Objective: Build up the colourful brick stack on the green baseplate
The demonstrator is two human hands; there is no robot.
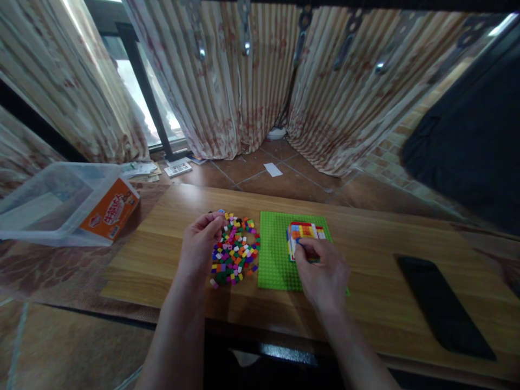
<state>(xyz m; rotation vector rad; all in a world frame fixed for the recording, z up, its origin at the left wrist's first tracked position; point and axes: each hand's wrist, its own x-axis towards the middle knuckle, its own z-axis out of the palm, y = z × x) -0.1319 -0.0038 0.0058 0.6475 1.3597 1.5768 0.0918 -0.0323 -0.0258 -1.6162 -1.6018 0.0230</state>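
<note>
"What can you count around the right hand [325, 271]?"

"One green baseplate [274, 254] beneath it, one brick build [307, 229] on that, right at the fingertips, which pinch one small blue brick [299, 241]."

"And the left hand [199, 238]?"

"Fingers drawn narrow, one heap of loose bricks [234, 258] just right of them, too many to count. From here I can't tell whether they grip anything."

"Containers?"

"One clear plastic bin [67, 238], well left of those fingers, one pale flat thing [30, 214] inside, one orange panel [111, 211] at the end nearest them. One black slab [444, 306] lies well right of the right fingers."
</note>
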